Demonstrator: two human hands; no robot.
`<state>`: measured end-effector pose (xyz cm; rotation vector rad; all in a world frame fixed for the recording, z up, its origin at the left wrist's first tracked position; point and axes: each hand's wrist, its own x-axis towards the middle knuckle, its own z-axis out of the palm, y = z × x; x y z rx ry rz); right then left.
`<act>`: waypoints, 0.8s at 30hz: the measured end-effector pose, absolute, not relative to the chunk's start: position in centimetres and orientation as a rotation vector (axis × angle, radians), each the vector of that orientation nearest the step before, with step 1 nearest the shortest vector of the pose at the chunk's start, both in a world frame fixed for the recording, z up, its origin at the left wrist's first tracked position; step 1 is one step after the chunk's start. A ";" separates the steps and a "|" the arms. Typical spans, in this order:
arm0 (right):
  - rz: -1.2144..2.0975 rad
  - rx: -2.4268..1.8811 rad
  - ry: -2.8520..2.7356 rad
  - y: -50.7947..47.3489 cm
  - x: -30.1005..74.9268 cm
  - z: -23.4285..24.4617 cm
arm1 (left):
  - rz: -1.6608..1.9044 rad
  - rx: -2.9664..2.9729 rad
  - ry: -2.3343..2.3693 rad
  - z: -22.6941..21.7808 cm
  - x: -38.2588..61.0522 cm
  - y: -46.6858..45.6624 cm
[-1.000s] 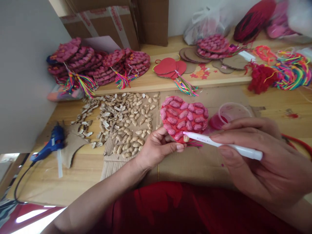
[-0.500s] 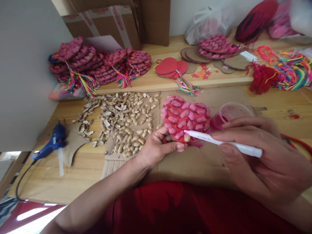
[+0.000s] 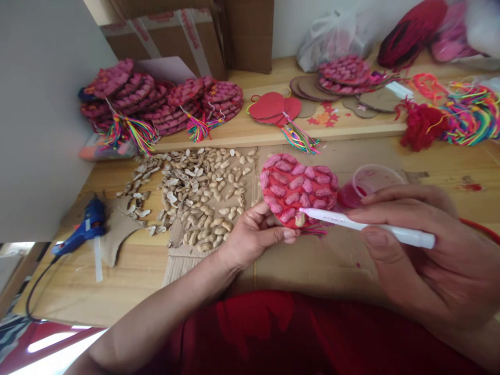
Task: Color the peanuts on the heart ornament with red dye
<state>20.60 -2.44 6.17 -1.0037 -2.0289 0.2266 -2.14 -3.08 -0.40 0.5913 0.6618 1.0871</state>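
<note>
My left hand (image 3: 260, 232) grips the lower left edge of a red heart-shaped plaque (image 3: 294, 182), thumb in front and fingers behind. Rows of pink peanut shells cover the heart, and one shell (image 3: 300, 219) near its bottom point is mostly bare tan with some pink on top. A white marker (image 3: 336, 217) is pinched in my right hand (image 3: 422, 250), between thumb and fingers. Its pink tip lies at the top of that tan shell; whether it touches is hard to tell. A clear plastic cup (image 3: 369, 182) with pink liquid stands just behind my right hand.
Loose peanuts and shells (image 3: 207, 198) lie on cardboard to the left. Beyond them sits a blue glue gun (image 3: 88, 224) with its cord. A raised shelf along the back holds stacked pink peanut plaques (image 3: 125, 99), red hearts (image 3: 273, 107), and colourful cords (image 3: 472, 114).
The marker and my right hand have shifted slightly to the right, its tip moving from beside a pink shell to the tan one. My left hand and the heart have barely moved.
</note>
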 end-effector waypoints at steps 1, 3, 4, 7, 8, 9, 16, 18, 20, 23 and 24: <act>0.247 -0.986 -2.049 -2.4 20.6 6.2 | 1.084 0.584 0.663 -0.4 -2.1 -3.1; 0.285 -0.947 -2.096 -2.5 20.5 6.3 | 1.081 0.567 0.668 -0.3 -2.1 -3.1; 0.293 -0.934 -2.109 -2.5 20.4 6.3 | 1.080 0.559 0.671 -0.3 -2.1 -3.1; 0.278 -0.937 -2.106 -2.5 20.2 6.3 | 1.068 0.536 0.672 -0.1 -2.1 -3.1; 0.257 -0.946 -2.096 -2.4 20.2 6.3 | 1.064 0.527 0.669 -0.1 -2.1 -3.1; 0.235 -0.948 -2.082 -2.4 20.2 6.3 | 1.061 0.519 0.666 -0.1 -2.1 -3.1; 0.292 -0.864 -2.169 -2.3 20.2 6.5 | 1.061 0.522 0.678 0.0 -2.2 -3.1; 0.247 -0.903 -2.133 -2.3 20.3 6.4 | 1.056 0.510 0.699 0.0 -2.2 -3.1; 0.228 -0.908 -2.103 -2.3 20.4 6.4 | 1.055 0.505 0.712 0.0 -2.1 -3.1; 0.300 -0.846 -2.174 -2.2 20.4 6.2 | 1.057 0.525 0.722 0.1 -2.1 -3.1; 0.312 -0.833 -2.199 -2.1 20.3 6.1 | 1.058 0.530 0.725 0.1 -2.1 -3.1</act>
